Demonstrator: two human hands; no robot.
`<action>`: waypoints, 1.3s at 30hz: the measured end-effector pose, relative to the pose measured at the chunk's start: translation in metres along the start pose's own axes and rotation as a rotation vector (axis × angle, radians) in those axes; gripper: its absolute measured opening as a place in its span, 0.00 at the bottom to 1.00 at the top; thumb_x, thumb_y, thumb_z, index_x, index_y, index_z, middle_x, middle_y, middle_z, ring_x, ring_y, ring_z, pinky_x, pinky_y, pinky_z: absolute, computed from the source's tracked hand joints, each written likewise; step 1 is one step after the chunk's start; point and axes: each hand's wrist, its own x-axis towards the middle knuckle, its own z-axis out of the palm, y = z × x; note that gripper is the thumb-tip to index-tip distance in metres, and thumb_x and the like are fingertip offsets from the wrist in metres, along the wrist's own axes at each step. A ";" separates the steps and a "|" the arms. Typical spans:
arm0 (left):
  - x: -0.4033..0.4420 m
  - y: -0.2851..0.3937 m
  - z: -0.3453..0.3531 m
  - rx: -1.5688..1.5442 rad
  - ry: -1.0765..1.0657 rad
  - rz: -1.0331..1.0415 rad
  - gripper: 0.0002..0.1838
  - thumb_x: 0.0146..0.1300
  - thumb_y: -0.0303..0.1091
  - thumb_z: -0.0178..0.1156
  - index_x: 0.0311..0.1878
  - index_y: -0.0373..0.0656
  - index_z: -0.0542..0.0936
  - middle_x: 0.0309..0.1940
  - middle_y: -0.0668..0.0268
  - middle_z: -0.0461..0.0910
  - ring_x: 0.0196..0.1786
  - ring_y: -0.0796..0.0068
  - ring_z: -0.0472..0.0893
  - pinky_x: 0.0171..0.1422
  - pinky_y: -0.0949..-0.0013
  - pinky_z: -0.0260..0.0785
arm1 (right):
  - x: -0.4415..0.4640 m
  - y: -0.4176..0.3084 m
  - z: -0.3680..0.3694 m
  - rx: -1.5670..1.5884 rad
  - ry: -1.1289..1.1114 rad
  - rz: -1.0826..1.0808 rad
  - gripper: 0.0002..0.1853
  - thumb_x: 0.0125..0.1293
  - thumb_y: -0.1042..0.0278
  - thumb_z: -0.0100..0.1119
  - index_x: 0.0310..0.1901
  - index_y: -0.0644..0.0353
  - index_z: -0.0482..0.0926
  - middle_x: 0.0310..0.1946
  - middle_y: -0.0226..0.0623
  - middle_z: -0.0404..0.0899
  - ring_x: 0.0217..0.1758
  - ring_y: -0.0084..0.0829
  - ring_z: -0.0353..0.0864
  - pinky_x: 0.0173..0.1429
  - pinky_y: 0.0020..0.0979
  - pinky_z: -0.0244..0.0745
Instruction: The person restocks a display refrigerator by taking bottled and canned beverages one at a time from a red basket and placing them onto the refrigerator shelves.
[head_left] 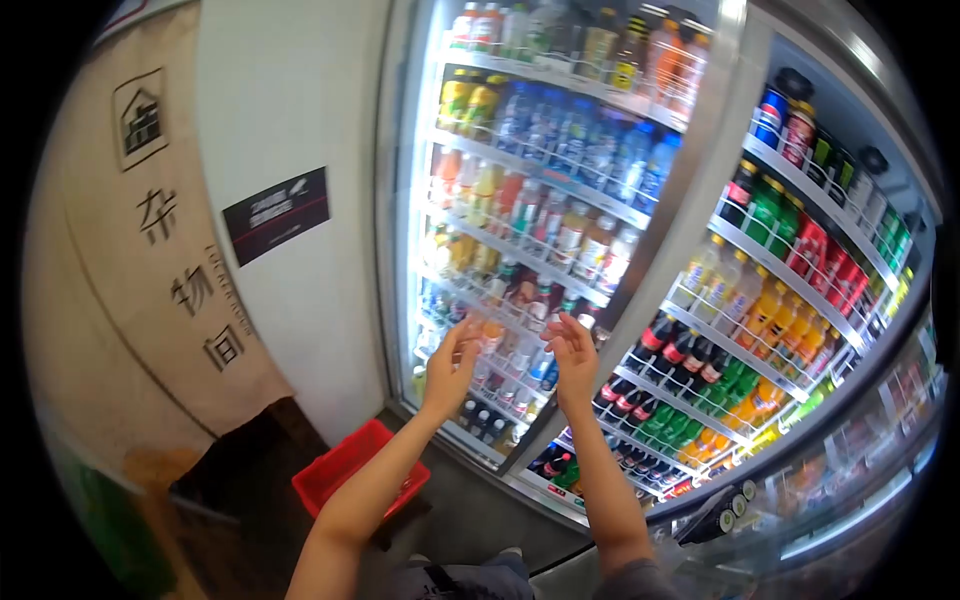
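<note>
My left hand [453,366] is raised in front of a lit drinks fridge [560,80], palm turned inward, fingers loosely bent and apart. My right hand [573,358] is held up at about the same height, thumb and fingers spread. Neither holds anything, and a gap lies between them. Just beyond the hands stand shelves of bottles, among them blue-capped water bottles [590,140] and juice bottles [568,240]. Whether my fingertips touch the fridge glass, I cannot tell.
A second fridge section [800,380] on the right holds soda bottles and cans. Below left, a red basket [345,462] stands near the floor. A beige curtain [150,260] with dark characters hangs at the left, beside a wall with a black sign [277,216].
</note>
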 end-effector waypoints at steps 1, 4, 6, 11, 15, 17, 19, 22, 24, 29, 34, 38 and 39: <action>-0.016 -0.010 -0.027 0.012 0.056 -0.034 0.24 0.72 0.32 0.54 0.70 0.44 0.69 0.52 0.63 0.82 0.46 0.77 0.81 0.49 0.73 0.73 | -0.008 0.014 0.020 0.022 -0.023 -0.005 0.24 0.70 0.67 0.60 0.64 0.66 0.70 0.52 0.44 0.80 0.49 0.30 0.81 0.50 0.28 0.74; -0.052 -0.021 -0.103 0.116 0.236 -0.049 0.24 0.71 0.30 0.56 0.69 0.44 0.70 0.52 0.62 0.82 0.46 0.78 0.80 0.49 0.75 0.72 | -0.031 0.049 0.076 0.090 -0.133 0.075 0.23 0.70 0.67 0.60 0.64 0.66 0.70 0.52 0.44 0.80 0.50 0.30 0.81 0.50 0.27 0.74; -0.072 -0.014 -0.154 0.154 0.365 -0.078 0.24 0.70 0.30 0.57 0.68 0.43 0.71 0.51 0.61 0.82 0.46 0.79 0.79 0.51 0.75 0.71 | -0.044 0.067 0.107 0.127 -0.204 0.122 0.22 0.70 0.68 0.60 0.63 0.65 0.71 0.52 0.43 0.80 0.50 0.30 0.81 0.50 0.27 0.74; -0.145 -0.037 -0.255 0.221 0.553 -0.143 0.21 0.73 0.31 0.53 0.68 0.40 0.69 0.52 0.63 0.79 0.45 0.78 0.78 0.50 0.74 0.70 | -0.099 0.120 0.171 0.123 -0.415 0.352 0.21 0.71 0.71 0.58 0.63 0.66 0.71 0.52 0.40 0.79 0.51 0.27 0.81 0.57 0.26 0.75; -0.214 -0.087 -0.292 0.145 0.685 -0.291 0.20 0.75 0.34 0.53 0.66 0.39 0.70 0.50 0.63 0.80 0.45 0.80 0.78 0.51 0.75 0.71 | -0.158 0.180 0.213 0.096 -0.542 0.568 0.19 0.72 0.72 0.57 0.63 0.65 0.72 0.49 0.39 0.81 0.48 0.24 0.81 0.54 0.24 0.76; -0.256 -0.116 -0.289 0.115 0.735 -0.373 0.19 0.75 0.34 0.53 0.65 0.38 0.70 0.49 0.63 0.80 0.45 0.80 0.78 0.51 0.75 0.71 | -0.196 0.211 0.219 0.106 -0.575 0.639 0.19 0.73 0.71 0.56 0.63 0.65 0.72 0.49 0.39 0.82 0.48 0.24 0.82 0.52 0.24 0.76; -0.292 -0.148 -0.289 0.098 0.766 -0.512 0.19 0.74 0.33 0.53 0.64 0.39 0.71 0.48 0.62 0.81 0.44 0.79 0.79 0.49 0.75 0.72 | -0.227 0.240 0.225 0.146 -0.597 0.729 0.19 0.74 0.69 0.55 0.62 0.65 0.72 0.49 0.39 0.83 0.48 0.24 0.82 0.51 0.24 0.77; -0.341 -0.198 -0.284 0.067 0.817 -0.651 0.18 0.74 0.33 0.53 0.63 0.39 0.72 0.47 0.61 0.81 0.43 0.79 0.80 0.48 0.77 0.72 | -0.269 0.284 0.226 0.135 -0.617 0.834 0.18 0.74 0.70 0.55 0.62 0.66 0.72 0.49 0.39 0.82 0.49 0.25 0.83 0.53 0.25 0.78; -0.366 -0.227 -0.280 0.071 0.825 -0.720 0.18 0.74 0.33 0.53 0.64 0.39 0.72 0.47 0.61 0.81 0.43 0.79 0.80 0.48 0.76 0.72 | -0.297 0.318 0.222 0.119 -0.616 0.863 0.18 0.74 0.71 0.55 0.62 0.65 0.72 0.50 0.40 0.82 0.50 0.26 0.83 0.54 0.26 0.78; -0.405 -0.300 -0.278 0.037 0.878 -0.811 0.19 0.72 0.33 0.56 0.64 0.40 0.72 0.47 0.60 0.83 0.43 0.76 0.82 0.47 0.73 0.74 | -0.351 0.382 0.229 0.114 -0.625 0.935 0.17 0.73 0.74 0.53 0.62 0.64 0.73 0.51 0.42 0.82 0.51 0.26 0.82 0.53 0.27 0.80; -0.423 -0.367 -0.282 0.113 0.898 -0.941 0.22 0.67 0.34 0.61 0.63 0.41 0.74 0.46 0.58 0.84 0.46 0.72 0.83 0.52 0.70 0.74 | -0.397 0.444 0.236 0.041 -0.608 1.079 0.17 0.74 0.73 0.53 0.62 0.65 0.73 0.51 0.41 0.82 0.51 0.26 0.82 0.55 0.28 0.79; -0.438 -0.418 -0.280 0.264 0.793 -1.090 0.25 0.65 0.35 0.64 0.64 0.40 0.74 0.45 0.62 0.84 0.49 0.73 0.82 0.56 0.69 0.73 | -0.446 0.509 0.225 -0.098 -0.699 1.065 0.17 0.73 0.73 0.53 0.61 0.67 0.74 0.50 0.41 0.83 0.52 0.27 0.82 0.55 0.28 0.78; -0.440 -0.434 -0.282 0.292 0.772 -1.144 0.25 0.65 0.35 0.65 0.64 0.39 0.74 0.46 0.61 0.84 0.50 0.72 0.82 0.56 0.69 0.73 | -0.460 0.530 0.223 -0.150 -0.782 1.040 0.18 0.73 0.73 0.53 0.62 0.67 0.73 0.52 0.41 0.81 0.53 0.28 0.82 0.56 0.28 0.78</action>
